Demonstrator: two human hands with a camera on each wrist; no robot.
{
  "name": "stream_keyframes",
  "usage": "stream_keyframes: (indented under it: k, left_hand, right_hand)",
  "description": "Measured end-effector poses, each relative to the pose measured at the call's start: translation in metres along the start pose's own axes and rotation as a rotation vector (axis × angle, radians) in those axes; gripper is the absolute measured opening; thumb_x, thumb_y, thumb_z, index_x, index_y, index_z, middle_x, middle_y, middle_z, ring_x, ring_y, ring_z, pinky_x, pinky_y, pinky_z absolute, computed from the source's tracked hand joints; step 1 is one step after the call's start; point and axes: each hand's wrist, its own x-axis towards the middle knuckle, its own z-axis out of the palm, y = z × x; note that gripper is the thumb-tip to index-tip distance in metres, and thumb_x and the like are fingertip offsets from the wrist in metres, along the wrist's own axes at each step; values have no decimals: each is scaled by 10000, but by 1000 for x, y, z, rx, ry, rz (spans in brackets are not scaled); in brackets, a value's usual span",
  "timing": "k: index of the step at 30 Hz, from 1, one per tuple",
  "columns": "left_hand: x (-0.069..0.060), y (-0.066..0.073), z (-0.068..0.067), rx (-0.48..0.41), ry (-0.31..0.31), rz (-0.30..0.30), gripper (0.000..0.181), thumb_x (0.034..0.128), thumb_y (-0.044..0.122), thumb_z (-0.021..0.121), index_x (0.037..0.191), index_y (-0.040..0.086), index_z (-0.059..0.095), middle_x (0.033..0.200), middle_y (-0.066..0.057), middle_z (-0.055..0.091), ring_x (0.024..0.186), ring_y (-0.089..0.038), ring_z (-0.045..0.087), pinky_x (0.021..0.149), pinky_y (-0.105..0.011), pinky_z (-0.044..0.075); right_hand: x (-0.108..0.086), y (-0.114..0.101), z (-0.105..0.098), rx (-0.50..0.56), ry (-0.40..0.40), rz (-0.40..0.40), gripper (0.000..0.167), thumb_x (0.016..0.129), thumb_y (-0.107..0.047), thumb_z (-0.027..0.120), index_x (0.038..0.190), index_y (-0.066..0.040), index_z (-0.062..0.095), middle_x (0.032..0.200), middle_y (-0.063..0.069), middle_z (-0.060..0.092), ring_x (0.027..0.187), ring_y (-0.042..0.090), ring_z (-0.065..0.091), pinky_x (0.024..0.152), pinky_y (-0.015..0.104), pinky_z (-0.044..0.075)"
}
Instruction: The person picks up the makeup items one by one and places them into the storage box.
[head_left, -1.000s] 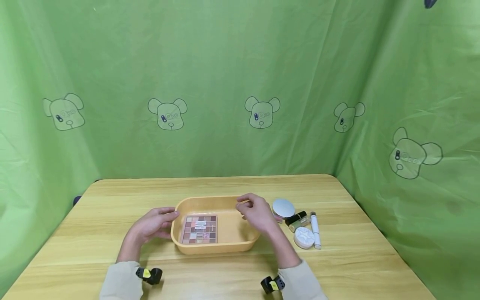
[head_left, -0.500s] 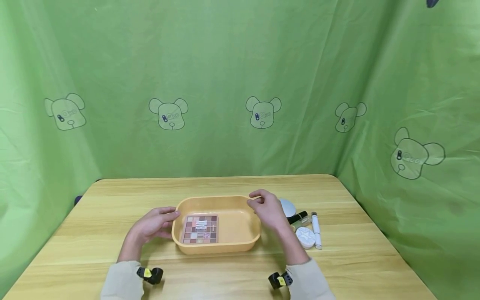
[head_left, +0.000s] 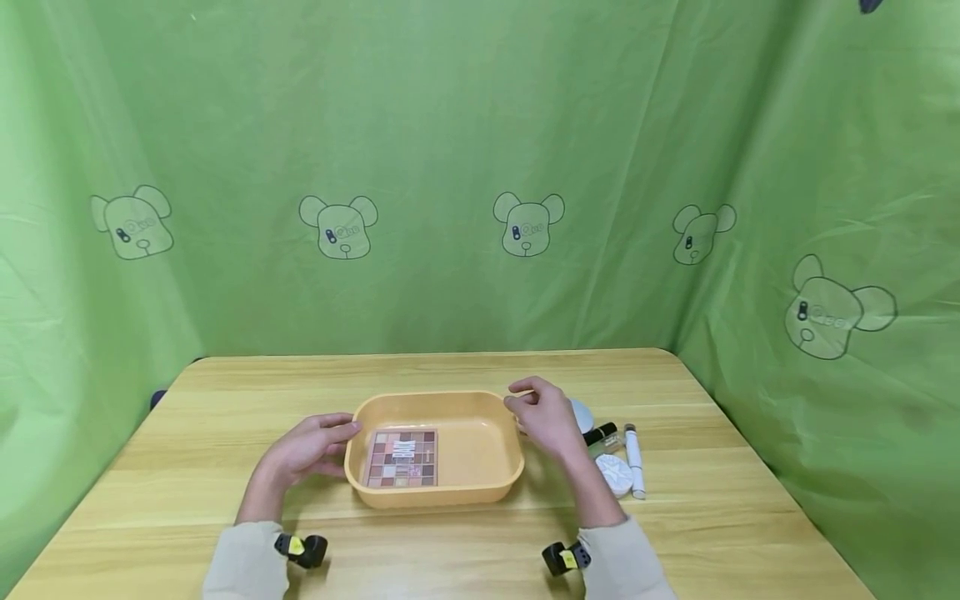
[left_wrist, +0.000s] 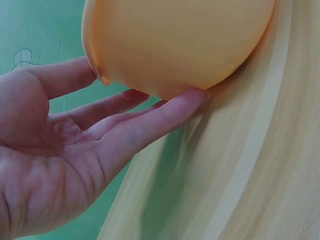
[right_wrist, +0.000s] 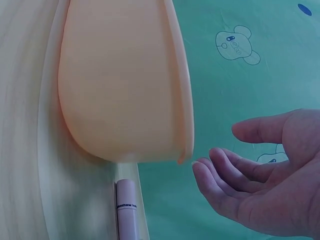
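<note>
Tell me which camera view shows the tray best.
The head view: it shows nearly all of the tray, with the palette lying inside. The left and right wrist views each show only part of its outside, at opposite ends.

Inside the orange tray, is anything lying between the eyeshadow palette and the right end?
No, that stretch is bare: in the head view, only the floor of the orange tray shows right of the eyeshadow palette.
</note>
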Motion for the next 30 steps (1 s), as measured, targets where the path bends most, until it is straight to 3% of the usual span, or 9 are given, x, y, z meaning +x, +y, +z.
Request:
stream_keyframes:
  k: [8,12,19,23,26,30]
  left_hand:
    - [0,1,0,2,0,-1,675,1052,239,536,1529,-135,239,1469,-381,438,1295,-470,556,925,-488,622]
    - [0,2,0,3,1,-3,675,1053,239,534,1531,-134,235,1478,-382,427,1304,-473,548,927,-487,622]
    - [1,3,0,4,9,-6,678,1051,245,538,1531,-130,240,1485,-380,419,1315,-476,536,926,-484,622]
    - [1,1,0,-1,4,-10,668,1056,237,526,1530,-134,236,1484,-382,419,1314,-474,538,927,-485,622]
    - [1,0,0,-1,9,-11,667,1056,238,527,1530,-133,239,1481,-381,424,1308,-471,546,924,-483,623]
    - [1,0,0,-7,13,-11,674,1051,240,537,1527,-134,243,1470,-383,435,1285,-465,567,917,-487,625]
  right_hand:
    - [4,-1,2,45,-18,17,314,952,-142,658,1230,5,654,962,176,677,742,245,646,589,215,522]
    - [5,-1,4,18,-22,12,314,950,-153,661,1229,-7,661,978,188,695,756,271,657,595,231,522]
    - [10,-5,5,-15,-30,-3,309,950,-157,657,1221,-9,661,954,174,694,674,175,612,565,241,507]
    - [14,-5,3,-53,-20,0,311,947,-163,658,1219,-13,661,949,152,695,648,210,640,541,244,514]
    - [19,-5,0,-105,1,-11,304,947,-173,663,1213,-25,670,983,143,699,761,244,672,629,289,556]
    - [25,-2,-4,-166,28,-34,313,955,-202,655,1223,-41,671,1062,150,703,965,269,665,837,406,580]
